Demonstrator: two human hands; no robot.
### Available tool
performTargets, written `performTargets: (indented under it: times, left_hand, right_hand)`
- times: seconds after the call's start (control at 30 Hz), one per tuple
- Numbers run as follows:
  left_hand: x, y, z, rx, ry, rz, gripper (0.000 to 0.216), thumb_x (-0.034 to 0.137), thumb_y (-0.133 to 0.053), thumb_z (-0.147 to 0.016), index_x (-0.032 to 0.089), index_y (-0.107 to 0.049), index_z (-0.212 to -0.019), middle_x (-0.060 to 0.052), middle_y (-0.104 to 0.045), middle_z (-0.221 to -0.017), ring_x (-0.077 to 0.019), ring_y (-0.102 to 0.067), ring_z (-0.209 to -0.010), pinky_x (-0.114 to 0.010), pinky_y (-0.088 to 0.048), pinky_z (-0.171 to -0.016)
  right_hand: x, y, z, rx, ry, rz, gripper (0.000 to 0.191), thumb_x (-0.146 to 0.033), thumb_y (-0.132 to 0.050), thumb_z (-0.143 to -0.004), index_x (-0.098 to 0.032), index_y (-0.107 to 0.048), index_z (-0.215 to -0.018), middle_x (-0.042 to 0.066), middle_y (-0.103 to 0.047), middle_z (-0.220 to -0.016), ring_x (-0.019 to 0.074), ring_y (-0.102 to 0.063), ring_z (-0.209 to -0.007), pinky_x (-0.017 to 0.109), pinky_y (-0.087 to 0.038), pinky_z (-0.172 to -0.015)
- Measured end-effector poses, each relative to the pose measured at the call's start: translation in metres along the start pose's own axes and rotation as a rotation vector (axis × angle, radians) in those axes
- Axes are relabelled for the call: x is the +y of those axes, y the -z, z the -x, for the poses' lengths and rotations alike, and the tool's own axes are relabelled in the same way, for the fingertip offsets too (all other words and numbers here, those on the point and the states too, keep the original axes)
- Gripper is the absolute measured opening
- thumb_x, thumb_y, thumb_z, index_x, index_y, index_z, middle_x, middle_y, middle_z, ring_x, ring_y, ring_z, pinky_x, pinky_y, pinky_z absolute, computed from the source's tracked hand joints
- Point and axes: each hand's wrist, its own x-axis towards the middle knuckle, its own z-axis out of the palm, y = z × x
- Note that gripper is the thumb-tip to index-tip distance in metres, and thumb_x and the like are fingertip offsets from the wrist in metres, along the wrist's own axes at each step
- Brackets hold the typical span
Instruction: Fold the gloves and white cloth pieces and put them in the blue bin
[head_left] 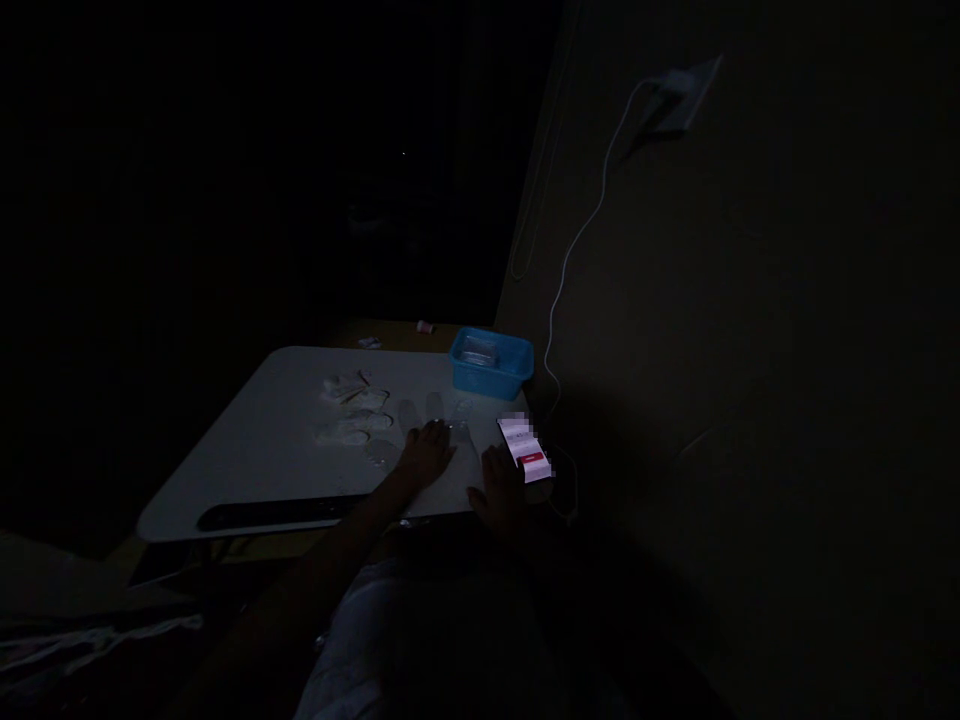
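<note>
In dim light, my left hand (426, 456) lies on the white tabletop (247, 430), palm down, its fingers stretched forward. It rests by thin, pale, see-through pieces (435, 405) that look like plastic; their exact kind cannot be made out. My right hand (501, 488) is near the table's front right corner, thumb apart from the fingers and nothing visible in it. Its fingers are beside the left edge of a lit phone (529, 455). To the left of my left hand lie several whitish, glove-like items (356, 410) with yellowish edging.
A blue plastic basket (489, 382) with a clear container (478, 352) inside stands at the back right. A white cable (568, 255) runs down the wall from a socket (679, 95). Along the front edge is a dark strip (274, 512). A small pinkish object (425, 327) lies behind the table.
</note>
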Motion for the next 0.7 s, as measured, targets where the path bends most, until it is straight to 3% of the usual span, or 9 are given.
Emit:
performTargets:
  times: [0.27,0.53,0.7]
  left_hand:
    - [-0.005,-0.001,-0.005,0.027,0.017,-0.012,0.046,0.036,-0.027,-0.088,0.011,-0.044,-0.123,-0.017,-0.041,-0.132,-0.0281,-0.032,-0.124,-0.047,-0.028,-0.092]
    - [-0.003,-0.006,-0.008,0.011,-0.008,0.024,0.045,0.035,-0.029,-0.087,0.014,-0.045,-0.123,-0.016,-0.041,-0.132,-0.0288,-0.035,-0.122,-0.049,-0.026,-0.094]
    - [-0.004,-0.002,-0.01,0.027,0.003,0.029,0.046,0.036,-0.026,-0.088,0.013,-0.045,-0.123,-0.016,-0.043,-0.131,-0.0276,-0.035,-0.122,-0.048,-0.027,-0.094]
  right_hand:
    - [0.006,-0.003,0.008,0.058,0.041,-0.003,0.049,-0.043,-0.041,-0.083,-0.013,-0.047,-0.122,0.014,-0.039,-0.134,0.0286,-0.026,-0.127,0.051,-0.013,-0.101]
    - [0.004,0.008,-0.031,-0.039,0.172,-0.073,0.045,-0.033,-0.037,-0.086,-0.013,-0.042,-0.127,0.012,-0.04,-0.133,0.022,-0.028,-0.127,0.044,-0.02,-0.102]
    - [0.003,0.001,-0.034,-0.063,0.215,-0.056,0.044,-0.032,-0.034,-0.088,-0.01,-0.045,-0.124,0.013,-0.042,-0.132,0.02,-0.027,-0.128,0.04,-0.026,-0.101]
